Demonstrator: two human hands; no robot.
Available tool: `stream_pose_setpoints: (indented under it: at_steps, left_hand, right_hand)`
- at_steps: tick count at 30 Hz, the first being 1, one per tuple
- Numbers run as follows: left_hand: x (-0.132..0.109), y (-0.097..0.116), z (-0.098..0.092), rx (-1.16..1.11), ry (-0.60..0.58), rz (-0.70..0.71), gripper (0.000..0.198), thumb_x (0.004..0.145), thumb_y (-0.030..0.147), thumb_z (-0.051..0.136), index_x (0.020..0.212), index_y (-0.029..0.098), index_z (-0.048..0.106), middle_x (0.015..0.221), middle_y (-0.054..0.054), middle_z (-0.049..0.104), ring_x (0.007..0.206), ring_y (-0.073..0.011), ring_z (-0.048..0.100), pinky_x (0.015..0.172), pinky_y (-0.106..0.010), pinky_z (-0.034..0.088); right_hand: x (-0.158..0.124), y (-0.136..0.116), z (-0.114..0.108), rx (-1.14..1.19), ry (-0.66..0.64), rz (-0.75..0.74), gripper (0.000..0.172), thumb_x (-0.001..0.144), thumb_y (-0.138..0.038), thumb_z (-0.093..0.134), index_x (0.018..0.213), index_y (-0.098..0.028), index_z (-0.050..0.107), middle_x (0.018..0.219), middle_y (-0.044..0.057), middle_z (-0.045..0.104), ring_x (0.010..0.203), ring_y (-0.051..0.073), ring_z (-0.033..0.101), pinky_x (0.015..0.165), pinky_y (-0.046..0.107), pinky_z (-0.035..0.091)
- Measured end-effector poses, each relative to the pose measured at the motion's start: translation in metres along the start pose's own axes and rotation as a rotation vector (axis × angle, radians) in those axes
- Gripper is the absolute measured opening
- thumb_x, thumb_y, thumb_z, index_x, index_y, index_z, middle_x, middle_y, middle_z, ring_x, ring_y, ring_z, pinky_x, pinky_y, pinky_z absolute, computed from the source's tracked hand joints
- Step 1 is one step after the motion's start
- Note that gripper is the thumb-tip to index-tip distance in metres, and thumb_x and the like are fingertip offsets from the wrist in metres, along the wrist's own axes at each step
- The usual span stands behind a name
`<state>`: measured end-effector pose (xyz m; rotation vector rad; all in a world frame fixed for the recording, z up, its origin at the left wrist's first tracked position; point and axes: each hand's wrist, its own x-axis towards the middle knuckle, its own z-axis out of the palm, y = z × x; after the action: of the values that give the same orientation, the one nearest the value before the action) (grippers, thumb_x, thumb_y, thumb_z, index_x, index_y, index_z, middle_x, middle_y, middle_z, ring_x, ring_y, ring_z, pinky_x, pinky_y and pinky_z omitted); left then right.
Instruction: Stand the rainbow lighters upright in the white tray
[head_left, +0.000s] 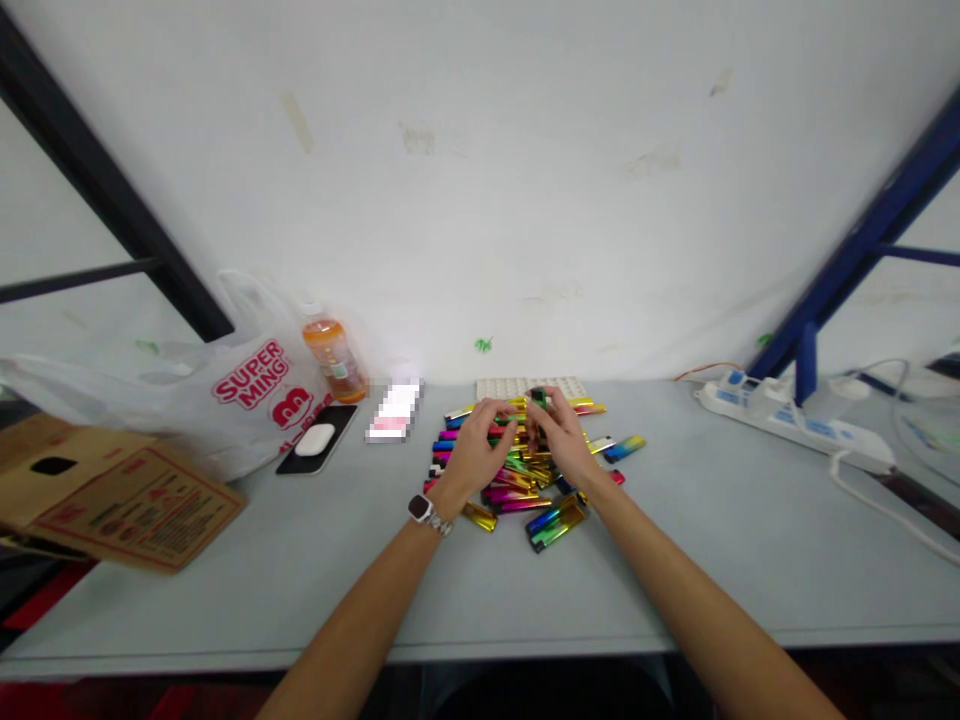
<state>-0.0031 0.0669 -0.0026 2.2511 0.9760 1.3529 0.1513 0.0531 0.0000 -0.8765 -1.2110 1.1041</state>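
Observation:
Shiny lighters (517, 500) in gold, blue, pink and green lie in a loose pile on the grey table. Over the left part of this pile is my left hand (478, 445), its fingers bent and its thumb apart from them; I see nothing held in it. My right hand (566, 440), over the right part, has its fingers closed around a lighter with a green and black end (538, 398). Its lower part is hidden by the fingers. Just behind both hands, a white tray with small holes (495, 387) lies against the wall, partly covered by the right fingers.
Leftward stand a cardboard box (142, 510), a white plastic bag (225, 400) and a bottle of orange drink (335, 355). A white earphone case (315, 440) sits on a black phone (341, 425). On the right are a power strip (795, 420) and a blue metal post (862, 240).

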Motion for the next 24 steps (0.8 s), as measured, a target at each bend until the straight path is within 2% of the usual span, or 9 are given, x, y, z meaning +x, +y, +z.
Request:
stream_pose_setpoints:
  at_steps: [3,6,9,12,17,24]
  left_hand:
    - [-0.003,0.006,0.003,-0.036,-0.057,0.039,0.011,0.093,0.02,0.05,0.102,0.019,0.058,0.102,-0.006,0.063,0.097,-0.0183,0.059,0.088,-0.034,0.048]
    - [-0.006,0.011,0.006,-0.04,-0.112,0.062,0.008,0.093,0.019,0.05,0.095,0.019,0.057,0.098,-0.006,0.061,0.095,-0.0182,0.058,0.086,-0.033,0.048]
    - [-0.007,0.014,0.006,-0.04,-0.137,0.087,0.007,0.093,0.017,0.05,0.093,0.019,0.056,0.095,-0.006,0.06,0.094,-0.0183,0.057,0.086,-0.033,0.048]
    - [-0.007,0.017,0.006,-0.045,-0.139,0.093,0.008,0.092,0.016,0.049,0.093,0.019,0.056,0.094,-0.005,0.059,0.092,-0.018,0.057,0.084,-0.033,0.048]
    - [-0.006,0.017,0.004,-0.056,-0.127,0.087,0.007,0.092,0.015,0.05,0.092,0.018,0.056,0.095,-0.005,0.06,0.089,-0.017,0.056,0.077,-0.03,0.048]
    - [-0.006,0.015,0.004,-0.064,-0.117,0.076,0.007,0.092,0.015,0.05,0.091,0.018,0.055,0.093,-0.004,0.06,0.086,-0.0157,0.056,0.073,-0.028,0.047]
  right_hand:
    - [-0.005,0.003,0.004,0.007,0.032,0.066,0.034,0.08,-0.055,0.064,0.086,-0.025,0.05,0.057,-0.009,0.044,0.043,0.009,0.035,0.04,0.023,0.027]
    - [-0.005,0.009,0.006,-0.063,0.104,-0.023,0.04,0.082,-0.059,0.06,0.071,-0.022,0.049,0.055,-0.006,0.043,0.05,0.01,0.037,0.046,0.025,0.03]
    - [-0.005,0.013,0.007,-0.162,0.187,-0.11,0.044,0.084,-0.059,0.059,0.064,-0.02,0.05,0.057,-0.004,0.045,0.057,0.012,0.04,0.054,0.026,0.034]
    - [-0.007,0.014,0.009,-0.17,0.217,-0.132,0.045,0.085,-0.057,0.057,0.062,-0.019,0.05,0.057,-0.003,0.045,0.058,0.012,0.039,0.056,0.026,0.034]
    - [-0.012,0.011,0.012,-0.124,0.182,-0.157,0.04,0.087,-0.051,0.055,0.064,-0.019,0.053,0.059,-0.003,0.047,0.057,0.012,0.039,0.056,0.027,0.033]
    - [-0.007,0.019,0.014,-0.214,0.258,-0.169,0.033,0.087,-0.041,0.05,0.062,-0.02,0.051,0.058,-0.003,0.048,0.059,0.013,0.042,0.058,0.027,0.034]
